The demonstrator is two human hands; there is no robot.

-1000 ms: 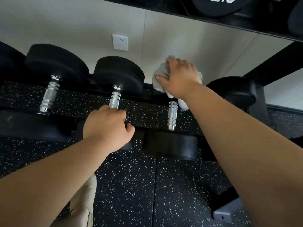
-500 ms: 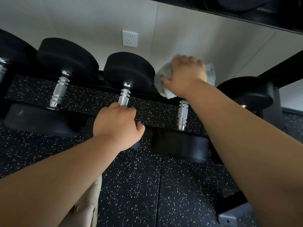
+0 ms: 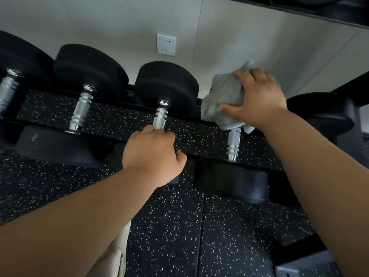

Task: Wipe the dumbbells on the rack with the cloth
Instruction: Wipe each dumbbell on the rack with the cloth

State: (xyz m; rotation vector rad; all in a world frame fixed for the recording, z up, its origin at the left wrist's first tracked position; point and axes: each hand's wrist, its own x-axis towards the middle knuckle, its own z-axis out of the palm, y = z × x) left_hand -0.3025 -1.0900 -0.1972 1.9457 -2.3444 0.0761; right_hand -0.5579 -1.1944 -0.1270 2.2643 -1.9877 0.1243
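Observation:
Several black dumbbells with chrome handles lie across the low rack. My right hand (image 3: 256, 97) holds the grey cloth (image 3: 223, 96) pressed over the far head of one dumbbell, whose chrome handle (image 3: 233, 143) and near head (image 3: 231, 181) show below. That far head is hidden by cloth and hand. My left hand (image 3: 153, 154) grips the near end of the handle of the neighbouring dumbbell (image 3: 165, 84) on the left.
Two more dumbbells (image 3: 89, 68) lie to the left and another head (image 3: 319, 110) to the right. An upper rack shelf (image 3: 319, 11) hangs overhead. A white wall socket (image 3: 166, 44) is behind. Black speckled rubber floor (image 3: 169, 226) lies below.
The view has shifted, so everything sits further right and lower in frame. My right hand has turned on the dumbbell head and more of the cloth shows on its left. My left hand keeps its grip.

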